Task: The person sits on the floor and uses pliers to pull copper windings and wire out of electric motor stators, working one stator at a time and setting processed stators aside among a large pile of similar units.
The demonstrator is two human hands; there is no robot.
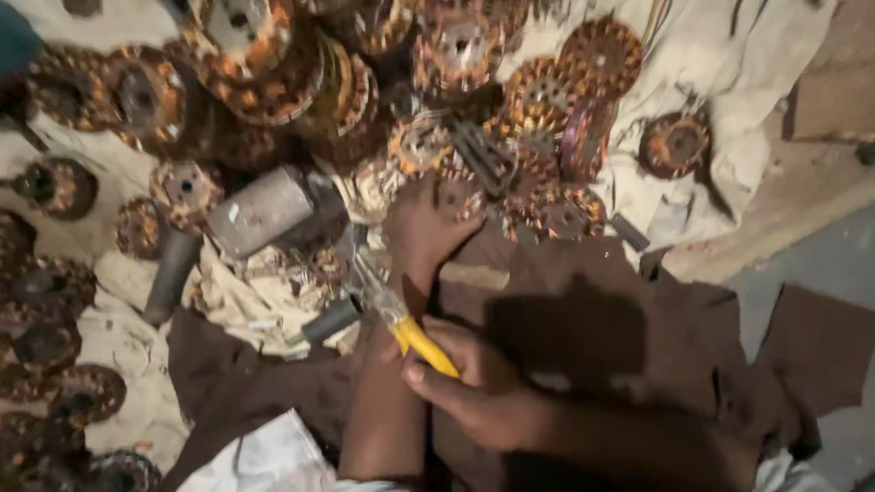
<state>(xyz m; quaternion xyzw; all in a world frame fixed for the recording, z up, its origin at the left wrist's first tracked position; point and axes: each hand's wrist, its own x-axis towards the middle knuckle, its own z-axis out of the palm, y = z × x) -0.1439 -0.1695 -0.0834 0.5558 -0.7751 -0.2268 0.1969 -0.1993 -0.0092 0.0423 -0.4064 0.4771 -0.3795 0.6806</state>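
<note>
head view: my right hand [474,387] closed round pliers [401,319], tip pointing up-left; left hand [424,228] beyond pliers tip, nearer stator [419,146], grip hidden.

In the lower middle of the frame the right hand [469,387] is closed around the yellow handle of a pair of pliers [401,321], whose metal tip points up and left. The left hand [427,228] reaches up the centre, its fingers [451,196] resting on a copper-wound motor coil [463,199]. More such coils [273,64] are heaped across the top on a pale cloth [729,82]. A grey metal block [260,214] lies left of the left hand, and brown fabric [583,310] fills the lower centre.
</note>
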